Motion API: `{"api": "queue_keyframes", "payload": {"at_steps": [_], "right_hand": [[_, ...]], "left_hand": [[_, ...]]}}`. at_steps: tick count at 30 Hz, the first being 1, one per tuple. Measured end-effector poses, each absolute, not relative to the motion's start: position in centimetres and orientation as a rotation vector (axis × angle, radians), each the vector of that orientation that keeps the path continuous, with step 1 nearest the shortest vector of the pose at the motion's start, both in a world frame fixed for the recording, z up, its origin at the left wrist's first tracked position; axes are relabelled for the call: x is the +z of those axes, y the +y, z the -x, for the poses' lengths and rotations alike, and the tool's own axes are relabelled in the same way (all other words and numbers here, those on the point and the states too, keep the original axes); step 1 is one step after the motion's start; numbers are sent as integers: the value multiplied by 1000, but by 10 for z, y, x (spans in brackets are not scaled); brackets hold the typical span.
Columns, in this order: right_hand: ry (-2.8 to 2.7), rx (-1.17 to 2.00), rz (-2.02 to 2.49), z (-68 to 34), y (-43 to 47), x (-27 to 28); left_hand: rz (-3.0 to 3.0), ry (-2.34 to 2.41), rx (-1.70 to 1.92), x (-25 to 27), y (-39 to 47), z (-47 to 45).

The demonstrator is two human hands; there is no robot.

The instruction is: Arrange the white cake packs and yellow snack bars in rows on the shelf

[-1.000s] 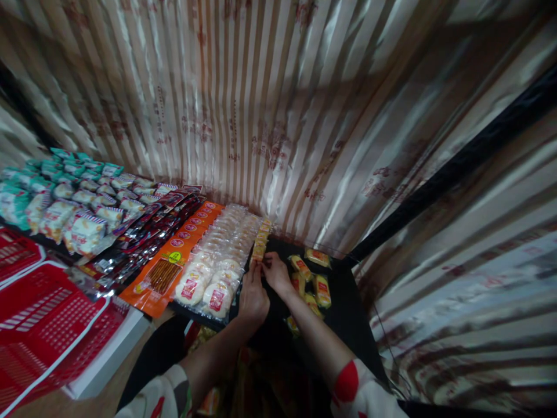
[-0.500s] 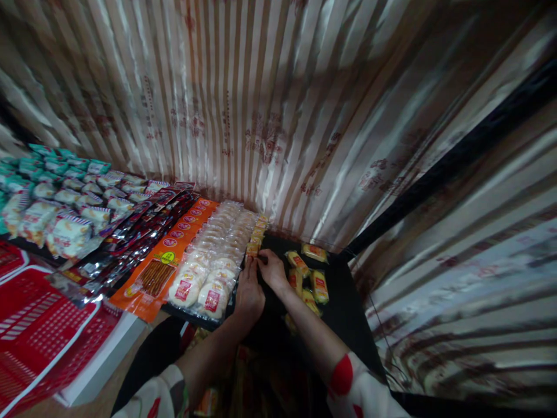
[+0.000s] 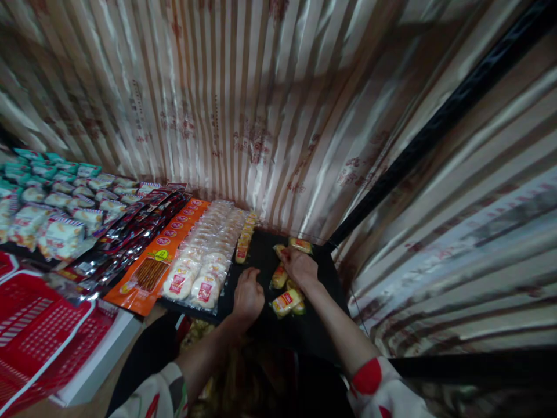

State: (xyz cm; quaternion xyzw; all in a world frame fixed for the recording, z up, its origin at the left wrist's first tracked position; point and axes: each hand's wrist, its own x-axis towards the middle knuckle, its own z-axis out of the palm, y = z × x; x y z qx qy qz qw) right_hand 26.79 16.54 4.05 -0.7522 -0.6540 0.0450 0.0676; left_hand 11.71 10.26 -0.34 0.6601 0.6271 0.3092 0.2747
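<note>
My right hand (image 3: 300, 268) is over a loose cluster of small yellow wrapped snack packets on a black shelf. Its fingers are closed on one yellow snack packet (image 3: 279, 251), partly hidden by them. Close below lie another packet (image 3: 279, 277) and a packet with a red and orange label (image 3: 285, 302). One more packet (image 3: 301, 245) rests behind the hand. My left hand (image 3: 249, 297) hovers at the shelf with loosely bent fingers and nothing visible in it. Ahead of it stands a short row of yellow packets (image 3: 244, 241), beside clear-wrapped round white crackers (image 3: 204, 287).
Left of the crackers lie an orange snack bag (image 3: 141, 277), dark shiny packs (image 3: 139, 226) and many white and green bags (image 3: 61, 235). A red basket (image 3: 43, 325) stands at lower left. A striped curtain (image 3: 243, 116) and a slanting black post (image 3: 418, 139) border the shelf (image 3: 278, 334).
My right hand has moved right, from the yellow row to the loose packets, and closed on one. My left hand has drawn back from the row towards me. The view has shifted slightly right.
</note>
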Motion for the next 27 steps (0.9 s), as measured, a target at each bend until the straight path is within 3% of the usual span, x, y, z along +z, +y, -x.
{"api": "queue_keyframes", "payload": {"at_steps": [3,11,27], "right_hand": [[-1987,81,2320,-276,153,49],[-1981,370,2396,-272,147,43],[-1468,1015,1506,-246,151,15]], "left_hand": [[-1749,1652,826,-1,95,-123],[-1708,1642,783,4,80,-120],[-1628,1608,978,17,62,-117]]}}
